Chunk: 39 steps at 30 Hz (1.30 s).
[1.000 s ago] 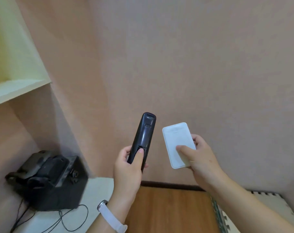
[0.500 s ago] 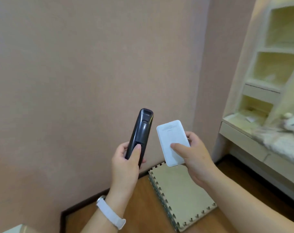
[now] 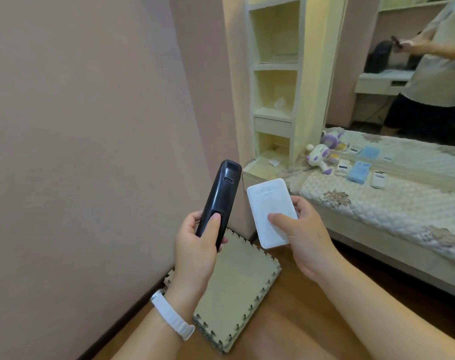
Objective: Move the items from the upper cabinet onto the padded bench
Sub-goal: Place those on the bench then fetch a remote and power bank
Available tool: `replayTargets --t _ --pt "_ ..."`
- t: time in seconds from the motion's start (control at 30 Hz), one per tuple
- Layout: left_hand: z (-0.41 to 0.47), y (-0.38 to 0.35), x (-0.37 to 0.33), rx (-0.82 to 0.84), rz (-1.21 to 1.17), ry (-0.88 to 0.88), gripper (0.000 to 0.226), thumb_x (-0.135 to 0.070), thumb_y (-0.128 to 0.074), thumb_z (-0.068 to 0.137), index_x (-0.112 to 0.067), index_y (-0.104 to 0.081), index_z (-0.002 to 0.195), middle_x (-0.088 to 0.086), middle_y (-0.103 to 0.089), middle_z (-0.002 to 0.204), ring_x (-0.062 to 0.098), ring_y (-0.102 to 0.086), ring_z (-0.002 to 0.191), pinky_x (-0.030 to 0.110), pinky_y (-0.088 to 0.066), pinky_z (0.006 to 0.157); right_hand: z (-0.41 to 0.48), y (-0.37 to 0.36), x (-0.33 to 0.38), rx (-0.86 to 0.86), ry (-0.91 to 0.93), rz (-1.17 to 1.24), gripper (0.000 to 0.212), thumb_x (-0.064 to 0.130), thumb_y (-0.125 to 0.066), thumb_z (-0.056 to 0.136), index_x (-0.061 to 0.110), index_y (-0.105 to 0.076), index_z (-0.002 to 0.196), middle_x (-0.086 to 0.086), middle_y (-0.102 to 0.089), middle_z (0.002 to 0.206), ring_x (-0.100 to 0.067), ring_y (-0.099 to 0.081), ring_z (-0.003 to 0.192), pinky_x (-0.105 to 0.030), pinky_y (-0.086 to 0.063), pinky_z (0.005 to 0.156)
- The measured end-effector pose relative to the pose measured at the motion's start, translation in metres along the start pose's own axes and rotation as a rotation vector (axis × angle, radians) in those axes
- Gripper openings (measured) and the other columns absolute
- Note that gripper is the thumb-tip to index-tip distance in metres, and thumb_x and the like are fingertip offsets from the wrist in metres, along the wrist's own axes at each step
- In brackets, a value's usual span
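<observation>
My left hand (image 3: 197,245) grips a black remote control (image 3: 220,198), held upright with its back side facing me. Beside it, my right hand (image 3: 304,235) holds a flat white power bank (image 3: 269,213), thumb pressed on its face. The two items sit close together in mid-air, not touching. To the right stretches the padded bench (image 3: 377,203) with a quilted floral cover. On it lie a purple-and-white plush toy (image 3: 321,157), a light blue box (image 3: 359,171) and a few small white items.
A stack of beige foam puzzle mats (image 3: 236,289) lies on the wooden floor below my hands. Cream open shelves (image 3: 275,81) stand at the bench's left end. A mirror (image 3: 403,61) above the bench reflects a person. A pink wall fills the left.
My view has swung right, away from the wall and black device, bringing the shelves, mirror and bench into sight. Both hands keep the same hold on the remote and power bank.
</observation>
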<state>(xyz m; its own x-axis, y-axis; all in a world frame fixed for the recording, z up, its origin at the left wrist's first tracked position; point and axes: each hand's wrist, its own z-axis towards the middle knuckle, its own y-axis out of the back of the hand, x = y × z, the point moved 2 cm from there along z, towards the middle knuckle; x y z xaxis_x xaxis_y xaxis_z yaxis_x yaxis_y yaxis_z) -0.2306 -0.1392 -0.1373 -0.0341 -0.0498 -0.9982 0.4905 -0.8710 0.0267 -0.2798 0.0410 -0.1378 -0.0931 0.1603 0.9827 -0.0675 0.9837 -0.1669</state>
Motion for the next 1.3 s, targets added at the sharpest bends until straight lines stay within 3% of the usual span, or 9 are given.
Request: replayTargets --t 0.17,0.33,0.6,0.7,0.87,1.03,1.17,1.3 --pt "0.035 -0.050 0.013 0.115 -0.004 0.023 0.006 -0.021 -0.060 0.095 -0.019 -0.061 0.100 0.008 -0.068 0.084 0.017 -0.066 0.062 0.033 -0.049 0.058 0.028 0.038 -0.002 -0.129 -0.012 -0.007 0.029 0.007 -0.067 0.084 0.022 -0.057 0.107 -0.005 -0.066 0.107 -0.027 -0.065 0.097 -0.041 -0.054 0.076" --pt "0.087 -0.110 0.030 0.259 -0.017 0.073 0.006 -0.025 -0.058 0.096 -0.022 -0.061 0.099 0.007 -0.069 0.086 0.017 -0.068 0.062 0.030 -0.050 0.056 0.071 0.073 -0.005 -0.301 -0.023 -0.023 0.031 0.011 -0.068 0.085 0.022 -0.056 0.111 -0.004 -0.065 0.107 -0.026 -0.064 0.096 -0.037 -0.053 0.073" --pt "0.174 -0.189 0.047 0.464 -0.058 0.124 0.012 -0.031 -0.057 0.096 -0.022 -0.062 0.103 0.004 -0.071 0.092 0.016 -0.070 0.064 0.036 -0.055 0.066 0.146 0.101 0.004 -0.533 -0.038 -0.055 0.034 0.017 -0.070 0.078 0.026 -0.056 0.107 -0.005 -0.064 0.109 -0.028 -0.064 0.098 -0.047 -0.055 0.078" --pt "0.194 -0.218 0.053 0.539 -0.085 0.149 0.011 -0.029 -0.057 0.096 -0.020 -0.062 0.101 0.004 -0.070 0.087 0.016 -0.068 0.063 0.034 -0.054 0.066 0.157 0.111 0.008 -0.607 -0.039 -0.078 0.031 0.012 -0.067 0.084 0.027 -0.055 0.108 -0.003 -0.063 0.108 -0.027 -0.064 0.097 -0.048 -0.056 0.079" --pt "0.195 -0.272 0.057 0.682 -0.081 0.168 0.011 -0.027 -0.057 0.096 -0.018 -0.063 0.096 0.005 -0.069 0.077 0.016 -0.065 0.062 0.034 -0.052 0.064 0.158 0.145 0.015 -0.753 -0.021 -0.075 0.028 0.007 -0.064 0.087 0.022 -0.054 0.110 -0.005 -0.063 0.107 -0.027 -0.064 0.095 -0.045 -0.057 0.075" --pt "0.183 -0.332 0.058 0.841 -0.045 0.174 0.010 -0.028 -0.055 0.097 -0.022 -0.062 0.101 0.006 -0.069 0.086 0.015 -0.065 0.065 0.031 -0.052 0.063 0.158 0.196 0.016 -0.880 -0.002 -0.035 0.032 0.008 -0.065 0.087 0.020 -0.054 0.114 -0.005 -0.064 0.109 -0.026 -0.064 0.097 -0.045 -0.057 0.077" --pt "0.167 -0.383 0.063 0.899 -0.010 0.193 0.011 -0.029 -0.055 0.097 -0.023 -0.062 0.104 0.005 -0.070 0.094 0.021 -0.068 0.074 0.031 -0.052 0.064 0.161 0.242 0.008 -0.934 -0.003 0.003 0.032 0.010 -0.066 0.086 0.021 -0.054 0.114 -0.006 -0.064 0.110 -0.028 -0.065 0.099 -0.051 -0.058 0.082" --pt "0.152 -0.434 0.064 0.896 0.015 0.191 0.010 -0.027 -0.055 0.097 -0.022 -0.063 0.100 0.009 -0.069 0.094 0.026 -0.067 0.075 0.030 -0.050 0.061 0.171 0.296 0.005 -0.939 -0.003 0.059 0.030 0.010 -0.065 0.087 0.024 -0.055 0.111 -0.005 -0.064 0.111 -0.026 -0.063 0.099 -0.044 -0.057 0.079"
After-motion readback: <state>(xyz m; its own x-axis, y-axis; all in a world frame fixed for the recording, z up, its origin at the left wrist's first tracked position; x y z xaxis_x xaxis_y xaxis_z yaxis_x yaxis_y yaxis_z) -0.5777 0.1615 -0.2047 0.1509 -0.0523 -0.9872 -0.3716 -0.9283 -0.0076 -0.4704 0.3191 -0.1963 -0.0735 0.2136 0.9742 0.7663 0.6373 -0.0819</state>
